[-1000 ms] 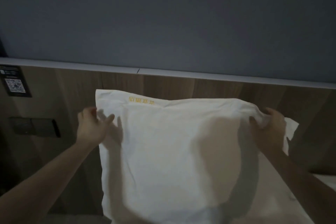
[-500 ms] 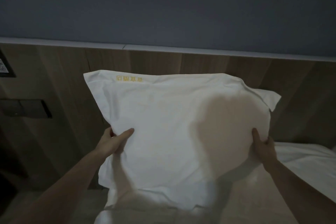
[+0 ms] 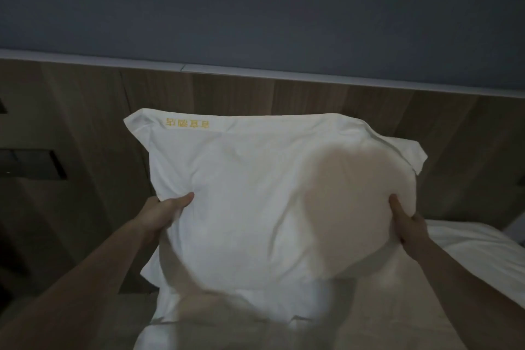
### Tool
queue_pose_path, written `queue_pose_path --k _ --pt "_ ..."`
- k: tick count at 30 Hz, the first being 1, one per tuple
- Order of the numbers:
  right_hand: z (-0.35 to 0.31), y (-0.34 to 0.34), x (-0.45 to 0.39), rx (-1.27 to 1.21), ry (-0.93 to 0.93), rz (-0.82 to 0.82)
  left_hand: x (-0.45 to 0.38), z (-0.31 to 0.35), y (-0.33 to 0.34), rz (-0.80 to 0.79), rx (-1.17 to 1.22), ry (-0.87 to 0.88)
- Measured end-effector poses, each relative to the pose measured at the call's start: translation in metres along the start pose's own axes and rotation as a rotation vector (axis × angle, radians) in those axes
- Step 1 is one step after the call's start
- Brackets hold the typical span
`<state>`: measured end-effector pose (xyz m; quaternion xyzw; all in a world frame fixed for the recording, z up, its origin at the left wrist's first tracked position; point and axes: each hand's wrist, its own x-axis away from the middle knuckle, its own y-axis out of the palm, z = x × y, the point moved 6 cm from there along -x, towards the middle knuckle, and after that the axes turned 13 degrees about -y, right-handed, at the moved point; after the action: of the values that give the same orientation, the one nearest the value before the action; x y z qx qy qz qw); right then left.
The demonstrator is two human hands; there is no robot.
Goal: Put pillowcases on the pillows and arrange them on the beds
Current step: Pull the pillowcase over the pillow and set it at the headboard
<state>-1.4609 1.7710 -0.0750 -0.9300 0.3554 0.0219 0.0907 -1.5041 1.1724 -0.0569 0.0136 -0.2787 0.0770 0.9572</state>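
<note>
A white pillow (image 3: 255, 185) in its pillowcase, with yellow embroidered lettering near its top edge, stands upright against the wooden headboard (image 3: 312, 99). My left hand (image 3: 162, 212) grips its left side, thumb on the front. My right hand (image 3: 406, 224) grips its right side, thumb pressed into the fabric. The pillow's bottom edge rests on the white bed (image 3: 468, 253), where more white bedding lies beneath it. A round shadow covers the pillow's right half.
A grey-blue wall (image 3: 255, 8) rises above a pale trim strip on top of the headboard. A dark switch panel (image 3: 31, 165) is set in the wood at left. The bed sheet extends to the right.
Both hands slid from the pillow's top corners down to its middle sides. The pillow came down to stand on the bed against the headboard.
</note>
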Motion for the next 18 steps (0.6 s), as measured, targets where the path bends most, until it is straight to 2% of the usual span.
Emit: queue_pose_path --k 5,8,13,18 --pt "-0.034 0.014 -0.009 -0.107 -0.097 0.076 -0.003 0.01 -0.03 0.17 0.067 0.119" --pt "-0.042 0.038 -0.011 -0.115 -0.055 0.051 -0.004 0.014 -0.054 0.268 0.09 0.131" --pt "0.029 0.046 -0.032 -0.037 0.069 -0.015 -0.003 0.011 -0.059 0.319 -0.167 0.121" --pt "-0.017 0.038 -0.01 -0.004 0.029 0.072 0.004 0.03 -0.058 0.406 -0.152 0.179"
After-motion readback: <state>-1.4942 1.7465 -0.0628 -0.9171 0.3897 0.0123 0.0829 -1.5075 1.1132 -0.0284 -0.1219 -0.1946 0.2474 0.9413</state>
